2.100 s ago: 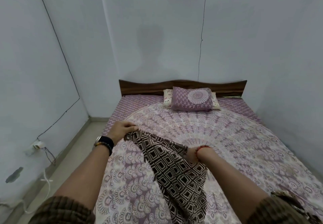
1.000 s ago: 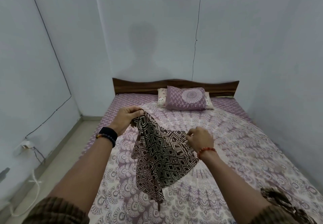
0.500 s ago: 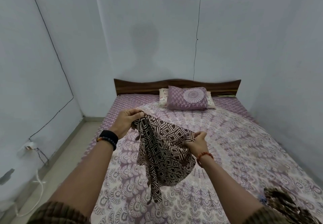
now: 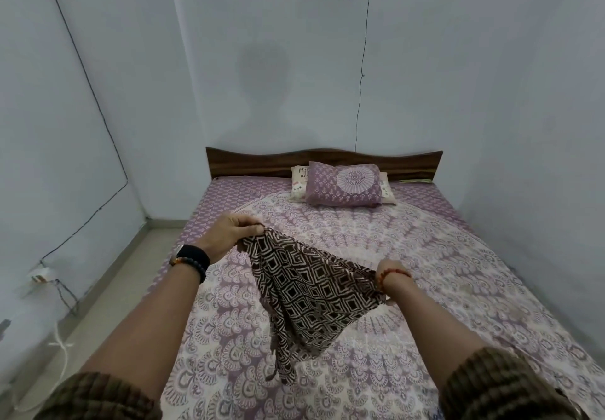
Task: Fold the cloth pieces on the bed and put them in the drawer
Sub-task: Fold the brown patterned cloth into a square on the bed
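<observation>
A dark brown cloth with a cream geometric print is stretched between both hands just above the bed. My left hand pinches one corner at the far left. My right hand is turned down and grips the opposite edge, its fingers hidden behind the wrist. The cloth's lower part droops onto the purple patterned bedsheet, with a thin tail trailing toward me. No drawer is in view.
Purple pillow on a cream pillow lies at the wooden headboard. Walls close in on the right and behind. A strip of floor runs left of the bed, with a plug and white cable by the wall.
Both hands have lowered the cloth toward the bed and pulled apart. The right hand has turned downward, and the cloth's lower part has come to rest on the sheet.
</observation>
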